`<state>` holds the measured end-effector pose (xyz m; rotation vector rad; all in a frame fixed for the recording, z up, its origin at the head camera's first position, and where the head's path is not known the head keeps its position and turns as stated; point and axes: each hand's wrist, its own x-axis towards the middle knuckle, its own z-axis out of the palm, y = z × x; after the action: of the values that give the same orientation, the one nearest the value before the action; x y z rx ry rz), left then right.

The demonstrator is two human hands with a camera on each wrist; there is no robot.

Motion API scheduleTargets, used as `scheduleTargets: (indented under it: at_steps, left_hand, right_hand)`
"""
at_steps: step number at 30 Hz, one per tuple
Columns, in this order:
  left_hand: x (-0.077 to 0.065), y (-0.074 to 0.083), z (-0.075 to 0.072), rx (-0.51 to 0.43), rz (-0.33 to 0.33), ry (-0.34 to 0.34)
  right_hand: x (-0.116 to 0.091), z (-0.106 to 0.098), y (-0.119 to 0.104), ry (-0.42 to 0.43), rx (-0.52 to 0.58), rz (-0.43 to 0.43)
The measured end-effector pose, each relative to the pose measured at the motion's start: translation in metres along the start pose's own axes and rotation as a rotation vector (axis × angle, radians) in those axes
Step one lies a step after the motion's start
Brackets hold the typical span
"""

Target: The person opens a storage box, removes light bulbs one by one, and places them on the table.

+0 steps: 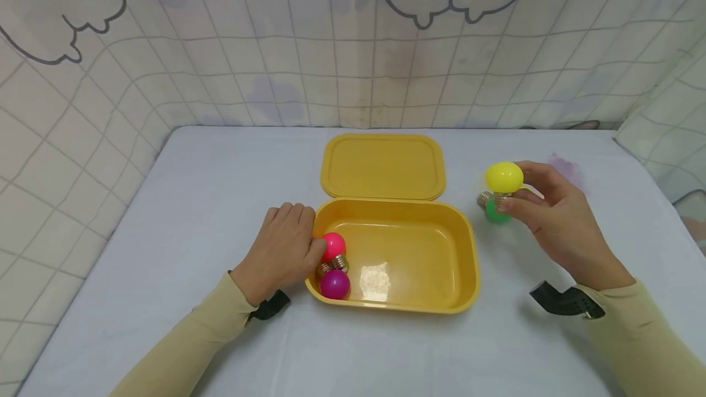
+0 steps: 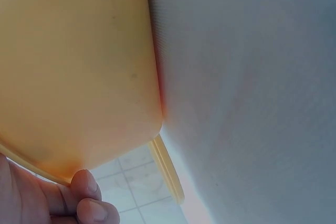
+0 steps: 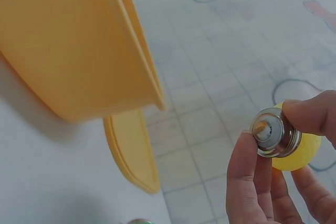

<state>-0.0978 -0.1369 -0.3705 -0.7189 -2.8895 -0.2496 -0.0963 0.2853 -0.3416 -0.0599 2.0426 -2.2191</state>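
As I'm watching, the left hand (image 1: 281, 249) is gripping the left rim of the yellow box (image 1: 408, 250), while the right hand (image 1: 562, 225) is pinching the yellow bulb (image 1: 504, 176), fingers closed to its width. Holding it well probably means keeping light pressure on the metal base (image 3: 274, 134), not squeezing the globe (image 3: 299, 156), and staying clear of the green bulb (image 1: 494, 212) lying close by that grip. Box sitting leftward of it, the held bulb is looking glossy, globe uppermost, base silvery.
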Motion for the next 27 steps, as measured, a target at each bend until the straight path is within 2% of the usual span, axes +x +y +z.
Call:
scheduleTargets:
  at_steps: [3, 6, 17, 27]
  left_hand:
    - [0.000, 0.000, 0.000, -0.001, -0.002, -0.006]
    - [0.001, 0.000, 0.000, -0.002, -0.005, -0.008]
    - [0.001, 0.000, 0.002, -0.008, 0.001, 0.000]
    - [0.000, 0.001, 0.001, -0.017, -0.001, -0.002]
  right_hand:
    - [0.000, -0.007, -0.002, -0.004, 0.086, -0.047]
    - [0.001, -0.013, -0.003, 0.011, 0.125, -0.069]
    - [0.006, -0.034, -0.002, 0.153, 0.063, -0.034]
    - [0.012, -0.054, 0.005, 0.207, 0.093, -0.024]
